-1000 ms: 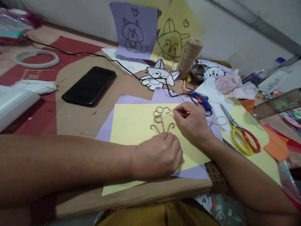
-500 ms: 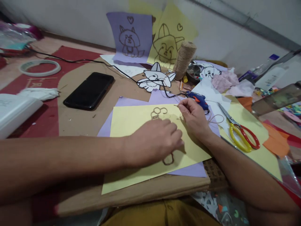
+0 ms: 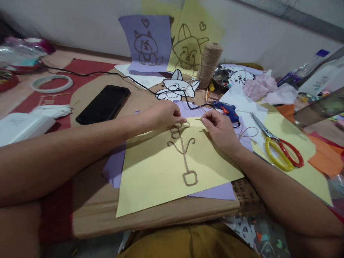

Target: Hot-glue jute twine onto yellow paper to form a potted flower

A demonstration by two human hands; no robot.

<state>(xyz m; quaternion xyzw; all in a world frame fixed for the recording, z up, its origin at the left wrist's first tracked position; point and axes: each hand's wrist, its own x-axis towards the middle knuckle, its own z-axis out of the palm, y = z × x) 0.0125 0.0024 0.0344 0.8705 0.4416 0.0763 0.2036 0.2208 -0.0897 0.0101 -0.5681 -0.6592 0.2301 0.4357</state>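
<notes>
A yellow paper sheet [image 3: 156,179] lies on the cardboard in front of me, over a purple sheet [image 3: 114,166]. On the yellow sheet is a twine flower [image 3: 185,152] with loops at the top, two curled leaves, a straight stem and a square base. My left hand [image 3: 161,116] reaches over the sheet's top edge, its fingertips pressed together at the top loops. My right hand [image 3: 219,130] sits just right of the loops and pinches a loose end of twine.
A blue glue gun [image 3: 227,110] and its black cord lie behind my right hand. Yellow and red scissors [image 3: 279,148] rest to the right. A black phone [image 3: 103,104], a twine spool [image 3: 209,64], a tape roll [image 3: 51,83] and paper animal drawings [image 3: 149,44] stand farther back.
My left hand has lifted off the flower's stem and moved up and left to the top loops, so the whole stem and square base show. My right hand has barely shifted.
</notes>
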